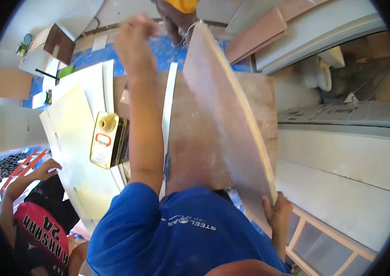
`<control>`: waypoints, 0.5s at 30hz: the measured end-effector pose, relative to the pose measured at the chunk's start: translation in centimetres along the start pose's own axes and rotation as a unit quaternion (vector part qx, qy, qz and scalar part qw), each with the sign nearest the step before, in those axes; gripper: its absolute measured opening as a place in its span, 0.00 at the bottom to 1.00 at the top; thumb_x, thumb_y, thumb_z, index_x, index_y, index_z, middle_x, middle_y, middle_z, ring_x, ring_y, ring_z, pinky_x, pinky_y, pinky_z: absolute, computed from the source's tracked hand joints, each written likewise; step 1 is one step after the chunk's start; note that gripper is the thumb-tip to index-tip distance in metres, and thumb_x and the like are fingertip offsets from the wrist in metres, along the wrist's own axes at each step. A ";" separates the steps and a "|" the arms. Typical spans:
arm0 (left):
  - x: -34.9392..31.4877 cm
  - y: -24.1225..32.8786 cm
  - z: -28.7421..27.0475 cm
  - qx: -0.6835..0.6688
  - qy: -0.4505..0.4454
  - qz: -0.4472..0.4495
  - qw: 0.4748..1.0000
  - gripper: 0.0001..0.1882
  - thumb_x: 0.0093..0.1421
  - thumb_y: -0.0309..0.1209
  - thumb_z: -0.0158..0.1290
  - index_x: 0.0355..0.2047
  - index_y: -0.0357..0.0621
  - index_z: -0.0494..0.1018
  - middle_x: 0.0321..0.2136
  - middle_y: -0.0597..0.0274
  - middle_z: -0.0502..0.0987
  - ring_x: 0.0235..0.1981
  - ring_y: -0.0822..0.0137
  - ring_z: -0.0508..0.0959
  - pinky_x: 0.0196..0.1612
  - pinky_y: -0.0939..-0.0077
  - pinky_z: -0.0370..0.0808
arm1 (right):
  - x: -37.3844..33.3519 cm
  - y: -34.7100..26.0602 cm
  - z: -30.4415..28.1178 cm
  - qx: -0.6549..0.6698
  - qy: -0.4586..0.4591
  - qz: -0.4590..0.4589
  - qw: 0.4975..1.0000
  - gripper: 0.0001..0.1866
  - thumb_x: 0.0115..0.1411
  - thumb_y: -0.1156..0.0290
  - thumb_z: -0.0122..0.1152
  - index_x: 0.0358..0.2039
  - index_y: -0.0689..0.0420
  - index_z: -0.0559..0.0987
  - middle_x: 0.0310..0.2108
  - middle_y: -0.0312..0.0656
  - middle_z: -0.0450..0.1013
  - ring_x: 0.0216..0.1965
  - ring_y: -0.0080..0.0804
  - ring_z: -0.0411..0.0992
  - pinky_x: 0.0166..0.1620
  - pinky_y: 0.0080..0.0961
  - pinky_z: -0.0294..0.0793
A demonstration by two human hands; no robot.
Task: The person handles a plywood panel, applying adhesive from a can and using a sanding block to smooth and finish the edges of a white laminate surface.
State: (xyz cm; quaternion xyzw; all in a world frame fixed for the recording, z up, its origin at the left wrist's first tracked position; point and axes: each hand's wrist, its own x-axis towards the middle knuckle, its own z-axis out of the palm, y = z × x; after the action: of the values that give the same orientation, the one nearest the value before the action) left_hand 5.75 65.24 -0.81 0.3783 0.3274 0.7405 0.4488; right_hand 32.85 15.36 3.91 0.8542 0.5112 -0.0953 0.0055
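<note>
A large plywood board (231,115) stands tilted on its edge over the brown work surface (195,156). At its near end my right hand (278,211) grips the edge, fingers wrapped around it. My left hand (135,41) is stretched far forward, left of the board's far end and apart from it. Motion smears its fingers, and nothing can be made out in it. Beneath and beside my left forearm lies a long white strip (170,92). Left of that forearm, a rectangular metal can (104,142) with a smeared opening rests near pale panels.
Stacked pale panels (73,124) lie to the left. A person in a pink jersey (43,230) sits at lower left; another person (172,18) stands beyond the board. Blue sheeting (84,57) covers part of the floor. At right are a white ledge (342,142), a toilet (321,76) and a wooden frame (328,234).
</note>
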 end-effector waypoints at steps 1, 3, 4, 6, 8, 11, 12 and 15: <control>-1.2 -0.5 0.8 0.037 -0.033 -0.016 0.999 0.15 0.65 0.33 0.60 0.47 0.35 0.79 0.34 0.62 0.80 0.34 0.68 0.80 0.42 0.75 0.76 | 0.2 -0.4 -0.4 0.006 -0.003 0.007 1.000 0.22 0.56 0.53 0.73 0.39 0.57 0.79 0.20 0.55 0.74 0.23 0.59 0.75 0.27 0.50 0.72; -2.9 -3.5 2.3 0.110 -0.105 0.009 0.988 0.16 0.66 0.35 0.59 0.49 0.36 0.79 0.34 0.63 0.80 0.36 0.69 0.79 0.43 0.75 0.75 | 0.1 -0.9 -0.7 0.022 -0.025 0.026 0.999 0.21 0.55 0.53 0.72 0.38 0.57 0.79 0.20 0.55 0.74 0.23 0.58 0.75 0.27 0.49 0.73; -2.5 -4.5 2.9 0.127 -0.135 0.000 0.983 0.16 0.66 0.36 0.59 0.48 0.36 0.79 0.34 0.64 0.80 0.36 0.70 0.78 0.43 0.76 0.75 | 0.0 -1.3 -0.5 0.035 0.008 0.018 0.999 0.21 0.54 0.59 0.75 0.32 0.63 0.76 0.16 0.54 0.69 0.19 0.58 0.70 0.26 0.47 0.68; -1.4 -5.3 3.9 0.140 -0.185 -0.058 0.971 0.16 0.66 0.37 0.60 0.47 0.37 0.80 0.34 0.65 0.80 0.37 0.71 0.77 0.44 0.76 0.74 | 0.0 -1.5 -0.5 0.052 0.022 0.003 0.998 0.21 0.54 0.58 0.75 0.32 0.63 0.76 0.16 0.54 0.69 0.20 0.58 0.71 0.26 0.46 0.69; 0.1 -5.7 4.3 0.133 -0.216 -0.149 0.956 0.14 0.66 0.36 0.60 0.45 0.38 0.81 0.33 0.66 0.80 0.37 0.72 0.77 0.43 0.74 0.74 | 0.0 -1.4 -0.4 0.059 0.028 -0.006 0.998 0.22 0.54 0.57 0.75 0.32 0.63 0.76 0.16 0.54 0.70 0.20 0.57 0.71 0.26 0.45 0.69; 3.1 -6.9 3.3 0.136 -0.257 -0.248 0.924 0.11 0.65 0.35 0.60 0.41 0.41 0.81 0.31 0.68 0.79 0.34 0.73 0.77 0.41 0.73 0.74 | 0.0 -1.1 -0.2 0.056 0.026 -0.011 0.998 0.22 0.54 0.57 0.74 0.33 0.63 0.76 0.17 0.54 0.70 0.21 0.57 0.72 0.27 0.45 0.69; 3.8 -6.9 3.2 0.145 -0.279 -0.268 0.911 0.09 0.65 0.35 0.60 0.39 0.43 0.81 0.31 0.68 0.79 0.33 0.73 0.77 0.41 0.73 0.74 | 0.0 -0.9 0.1 0.056 0.025 -0.012 0.998 0.22 0.54 0.57 0.74 0.33 0.63 0.76 0.17 0.54 0.70 0.21 0.56 0.72 0.27 0.45 0.69; 5.4 -6.3 3.6 0.179 -0.347 -0.298 0.871 0.06 0.65 0.34 0.60 0.35 0.46 0.81 0.29 0.69 0.79 0.30 0.74 0.77 0.39 0.73 0.74 | -0.2 -0.8 0.5 0.057 0.037 -0.010 0.998 0.22 0.55 0.57 0.74 0.32 0.63 0.76 0.16 0.53 0.70 0.21 0.56 0.73 0.27 0.45 0.69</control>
State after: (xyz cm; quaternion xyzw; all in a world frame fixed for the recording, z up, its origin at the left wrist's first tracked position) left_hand 9.82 73.10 -2.80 0.5689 0.3749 0.3217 0.6575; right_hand 31.95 15.53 3.57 0.8507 0.5135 -0.0929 -0.0634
